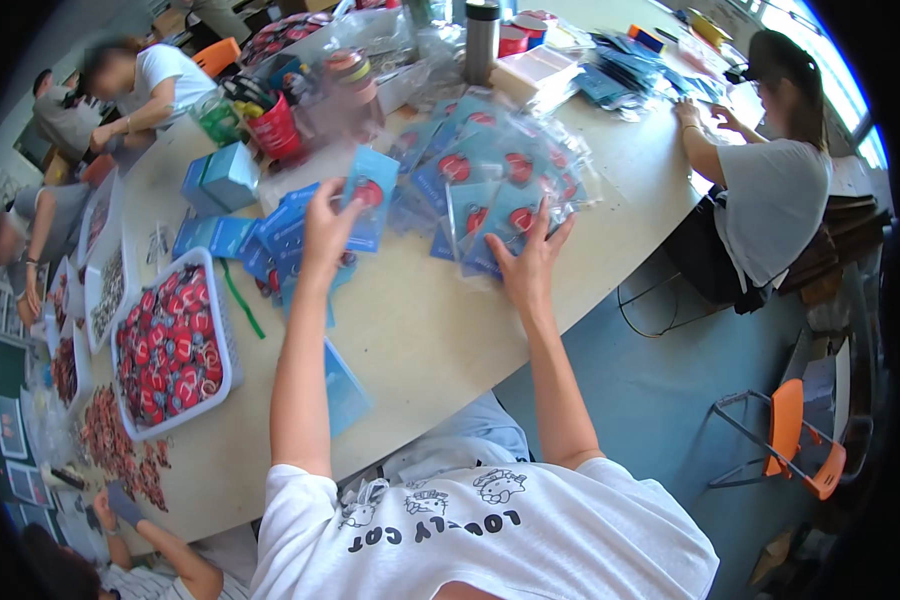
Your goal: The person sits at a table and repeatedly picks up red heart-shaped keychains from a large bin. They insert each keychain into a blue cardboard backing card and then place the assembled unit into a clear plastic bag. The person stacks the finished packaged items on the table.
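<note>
My left hand [326, 228] is closed on a blue card [367, 228] with a red round piece on it, held up above the table. My right hand [530, 262] has its fingers spread against the near edge of a heap of clear-bagged blue cards [490, 165], each with a similar red piece. Just left of my left forearm lie stacked blue cards [288, 228], with a few red pieces among them. A single light-blue sheet [342, 390] rests near the table's front edge.
A white basket of red pieces [175, 335] stands at left, beside loose small parts [120, 440]. Behind are a blue box [220, 180], a red pen cup [274, 130] and a steel flask [481, 45]. A co-worker [770, 190] sits at right, near an orange folding chair [788, 430].
</note>
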The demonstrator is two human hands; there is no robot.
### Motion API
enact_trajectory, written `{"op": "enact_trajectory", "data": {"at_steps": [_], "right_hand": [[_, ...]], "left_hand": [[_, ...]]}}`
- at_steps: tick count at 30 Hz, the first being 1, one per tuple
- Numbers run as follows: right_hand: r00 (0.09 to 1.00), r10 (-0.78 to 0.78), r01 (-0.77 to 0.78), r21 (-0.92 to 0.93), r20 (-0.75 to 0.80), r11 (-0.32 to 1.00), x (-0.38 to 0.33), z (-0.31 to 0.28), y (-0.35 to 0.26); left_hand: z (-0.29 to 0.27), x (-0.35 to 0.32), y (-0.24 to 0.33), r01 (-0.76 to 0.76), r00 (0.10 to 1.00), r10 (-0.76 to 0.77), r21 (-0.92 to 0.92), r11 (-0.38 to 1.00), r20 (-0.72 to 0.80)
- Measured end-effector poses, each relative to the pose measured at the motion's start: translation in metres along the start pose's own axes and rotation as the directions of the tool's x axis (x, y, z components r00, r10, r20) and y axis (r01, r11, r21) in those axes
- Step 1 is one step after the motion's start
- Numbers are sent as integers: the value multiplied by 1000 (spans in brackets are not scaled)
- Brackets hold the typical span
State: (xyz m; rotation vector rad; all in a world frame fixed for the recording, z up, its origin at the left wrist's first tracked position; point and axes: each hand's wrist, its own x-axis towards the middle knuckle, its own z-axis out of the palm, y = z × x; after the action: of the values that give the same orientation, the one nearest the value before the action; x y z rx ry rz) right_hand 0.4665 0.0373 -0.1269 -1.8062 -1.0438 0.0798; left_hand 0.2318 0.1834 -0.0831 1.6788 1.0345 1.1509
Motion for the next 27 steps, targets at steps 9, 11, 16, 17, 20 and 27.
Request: {"op": "enact_trajectory", "data": {"at_steps": [9,11,16,17,20,27], "right_hand": [[999,-19,20,51,-32,999,3,7,0],[999,-36,38,51,-27,998,7,11,-5],[990,-137,138,39,-21,990,15,14,7],[989,-148,148,30,-11,989,13,16,5],[997,-63,62,-17,-53,998,9,6,-7],[969,245,-204,636,24,744,25,12,9]], "left_hand": [[16,51,37,170,926,-100,-167,971,363],[51,64,8,156,917,-137,-22,987,375],[105,71,-19,-80,857,43,51,996,514],[109,68,-27,-173,877,104,107,979,469],[101,56,-27,-218,880,77,254,942,469],[108,16,-1,445,790,-231,-273,853,568]]}}
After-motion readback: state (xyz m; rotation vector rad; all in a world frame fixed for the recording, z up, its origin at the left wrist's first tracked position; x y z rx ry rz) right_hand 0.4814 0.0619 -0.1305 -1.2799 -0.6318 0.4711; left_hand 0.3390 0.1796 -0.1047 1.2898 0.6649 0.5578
